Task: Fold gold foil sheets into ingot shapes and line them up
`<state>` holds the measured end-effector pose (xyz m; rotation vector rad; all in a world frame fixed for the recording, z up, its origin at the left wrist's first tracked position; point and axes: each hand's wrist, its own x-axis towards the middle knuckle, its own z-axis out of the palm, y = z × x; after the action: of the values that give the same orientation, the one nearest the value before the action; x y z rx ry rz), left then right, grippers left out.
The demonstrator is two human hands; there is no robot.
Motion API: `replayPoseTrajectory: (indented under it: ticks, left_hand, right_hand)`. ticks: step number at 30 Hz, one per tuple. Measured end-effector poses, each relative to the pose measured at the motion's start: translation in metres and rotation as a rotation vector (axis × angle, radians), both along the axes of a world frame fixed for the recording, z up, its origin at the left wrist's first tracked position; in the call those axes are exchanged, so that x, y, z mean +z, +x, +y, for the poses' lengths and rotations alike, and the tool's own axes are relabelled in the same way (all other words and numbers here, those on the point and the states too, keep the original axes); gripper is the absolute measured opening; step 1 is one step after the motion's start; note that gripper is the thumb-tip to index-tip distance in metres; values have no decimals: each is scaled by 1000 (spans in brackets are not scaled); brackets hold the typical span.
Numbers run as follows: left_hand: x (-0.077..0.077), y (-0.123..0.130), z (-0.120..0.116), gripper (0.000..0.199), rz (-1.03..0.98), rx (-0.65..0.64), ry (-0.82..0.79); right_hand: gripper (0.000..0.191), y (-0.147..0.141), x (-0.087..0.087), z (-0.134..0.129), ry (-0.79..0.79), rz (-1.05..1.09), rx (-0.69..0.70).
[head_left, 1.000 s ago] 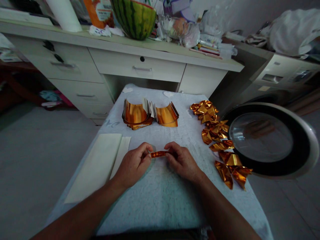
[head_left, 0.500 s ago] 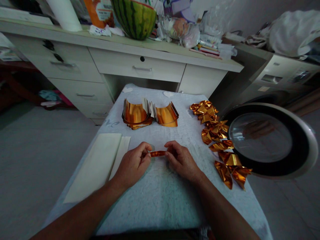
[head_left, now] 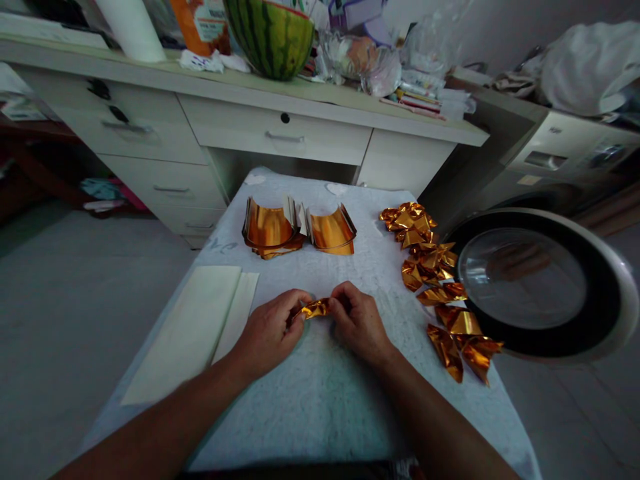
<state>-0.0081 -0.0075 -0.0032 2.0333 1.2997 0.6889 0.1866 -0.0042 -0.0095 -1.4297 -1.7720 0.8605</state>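
Observation:
Between my two hands is a small folded piece of gold foil paper (head_left: 316, 309), creased and shiny. My left hand (head_left: 273, 328) pinches its left end between thumb and fingers. Its right end is gripped by my right hand (head_left: 361, 321), and the fingertips hide both ends. Beyond the hands lie two curved stacks of gold foil sheets (head_left: 273, 228), side by side with pale backs showing at the edges. Several folded gold foil pieces (head_left: 425, 260) form a row along the right side of the table. Left of my left hand are folded cream paper sheets (head_left: 187, 333).
A pale cloth covers the table (head_left: 320, 407). Behind it stands a white desk (head_left: 280, 130) with drawers, bearing a cut watermelon (head_left: 270, 40), plastic bags and a paper roll (head_left: 131, 30). At the right, a washing machine's round door (head_left: 525, 280) hangs open beside the table edge.
The foil piece between my hands has turned from a thin, dark strip to a wider, brighter, crumpled-looking one. My left hand has dipped slightly; both hands keep their grip.

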Motion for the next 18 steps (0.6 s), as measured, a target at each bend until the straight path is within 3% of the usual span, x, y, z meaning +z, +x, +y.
replayPoseTrajectory:
  ticks: [8,14,18]
  left_hand:
    - [4,0,-2,21,-35,-29,-44]
    - [2,1,0,18,8,124,-2]
    - [3,1,0,20,31,151,-17]
  right_hand:
    - [5,-1,-4,-1,20,-23,13]
    - [4,-5,0,-3,-1,-28,95]
    - [4,-7,1,-5,13,-25,102]
